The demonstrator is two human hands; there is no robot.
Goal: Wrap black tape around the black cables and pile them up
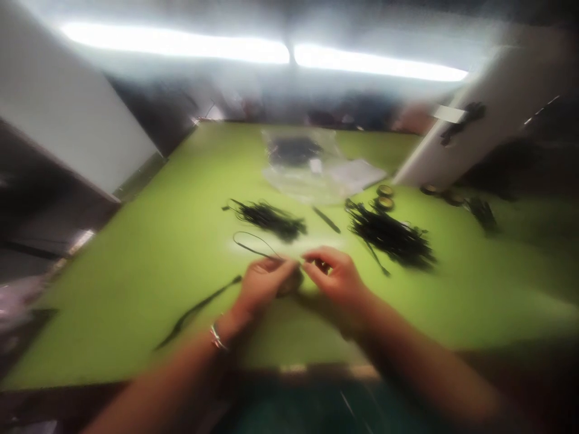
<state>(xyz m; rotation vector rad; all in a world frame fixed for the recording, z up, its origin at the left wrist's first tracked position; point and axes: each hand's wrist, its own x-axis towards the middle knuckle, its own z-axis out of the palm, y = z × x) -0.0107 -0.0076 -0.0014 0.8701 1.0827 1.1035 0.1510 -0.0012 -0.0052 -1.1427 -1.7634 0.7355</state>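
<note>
Thumb and fingers of the left hand (262, 282) pinch together on a cord (248, 248), its loop at ten o'clock; the right hand (337, 276) curls, fingertips nearly meeting, but I cannot tell whether they grip anything. Best, I judge, is a steady left pinch with small right-hand moves. Outward, a strap (196, 310) lies at eight o'clock, a large bundle (391, 238) at two; the small bundle (270, 219), towards eleven, might snag the loop.

Left hand (262, 282) holds a pinch. Right hand (337, 272), curled, faces it from just beside; both forearms (414, 346) slant inward behind the hands.
</note>
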